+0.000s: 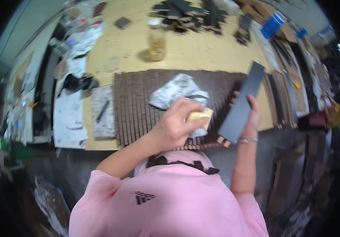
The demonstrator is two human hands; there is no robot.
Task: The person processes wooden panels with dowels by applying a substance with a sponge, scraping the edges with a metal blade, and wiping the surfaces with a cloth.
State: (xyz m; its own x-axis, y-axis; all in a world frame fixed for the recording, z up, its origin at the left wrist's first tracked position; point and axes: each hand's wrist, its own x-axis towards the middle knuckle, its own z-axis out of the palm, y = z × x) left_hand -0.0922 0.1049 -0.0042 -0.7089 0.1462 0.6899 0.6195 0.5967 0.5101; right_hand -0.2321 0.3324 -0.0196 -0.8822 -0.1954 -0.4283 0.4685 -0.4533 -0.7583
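My left hand (177,120) is closed on a pale yellow sponge-like pad (202,117), held over a row of dark slats (136,104). Beneath and beyond it, a crumpled white cloth with dark stains (176,91) lies on those slats. In my right hand (253,114) is a long flat dark grey board (243,103), gripped by its edges and tilted with its far end up to the right. Two light wooden pegs (224,141) stick out of the board's near end. The pad and the board are apart.
A clear jar of amber liquid with a white cap (157,43) stands beyond the slats. Dark pieces (181,14) are piled at the back. Stained sheets (103,106) and a black cloth (77,83) lie at left. A blue container (273,24) sits back right, beside stacked boards (278,98).
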